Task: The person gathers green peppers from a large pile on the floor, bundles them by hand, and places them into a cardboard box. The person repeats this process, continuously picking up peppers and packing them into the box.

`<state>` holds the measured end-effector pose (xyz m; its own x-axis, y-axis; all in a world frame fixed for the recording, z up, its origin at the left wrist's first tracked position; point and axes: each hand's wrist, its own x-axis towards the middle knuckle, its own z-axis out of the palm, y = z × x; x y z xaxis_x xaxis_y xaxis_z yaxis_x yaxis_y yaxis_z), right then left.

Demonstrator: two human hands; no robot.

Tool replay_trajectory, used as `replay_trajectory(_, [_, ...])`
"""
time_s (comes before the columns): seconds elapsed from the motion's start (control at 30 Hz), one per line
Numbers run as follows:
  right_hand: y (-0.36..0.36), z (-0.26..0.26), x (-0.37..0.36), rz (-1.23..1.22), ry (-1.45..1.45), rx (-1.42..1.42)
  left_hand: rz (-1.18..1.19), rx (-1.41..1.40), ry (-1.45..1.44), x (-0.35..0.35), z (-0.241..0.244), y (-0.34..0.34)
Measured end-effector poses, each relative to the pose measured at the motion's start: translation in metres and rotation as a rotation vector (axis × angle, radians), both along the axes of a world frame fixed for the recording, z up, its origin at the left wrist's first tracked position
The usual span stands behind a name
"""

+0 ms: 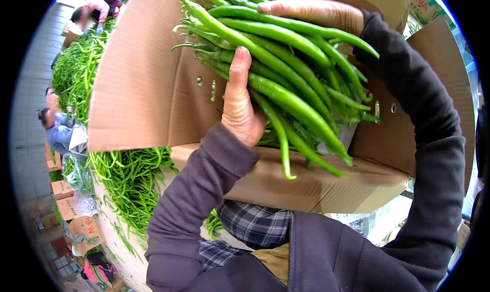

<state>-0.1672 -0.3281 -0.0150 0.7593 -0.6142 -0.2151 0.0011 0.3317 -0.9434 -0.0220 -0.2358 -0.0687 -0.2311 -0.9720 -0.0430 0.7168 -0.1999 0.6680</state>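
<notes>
A large bundle of long green chili peppers (291,70) lies between my two hands, above an open cardboard box (130,85). My left hand (243,100) grips the near side of the bundle, its thumb up over the peppers and its fingers hidden beneath them. Across the far side rests my right hand (314,12), its fingers mostly hidden behind the peppers. The stem ends point left and the tips point right. More peppers show inside the box below the bundle, and its flaps stand spread outward.
Loose green peppers (126,188) are heaped on the floor at the left, with a larger pile (76,70) beyond. A person in blue (61,135) and a person in pink (95,11) are beside it. Printed cartons (86,230) stand at lower left.
</notes>
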Motion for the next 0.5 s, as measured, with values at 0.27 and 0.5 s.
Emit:
replay_trajectory(0.27, [0.023, -0.094, -0.087, -0.41, 0.057, 0.413, -0.38, 0.391, -0.078, -0.046, -0.036, -0.027])
replay_trajectory(0.5, [0.122, -0.138, -0.148, -0.906, -0.285, 0.683, -0.736, 0.363, -0.229, -0.118, -0.094, -0.02])
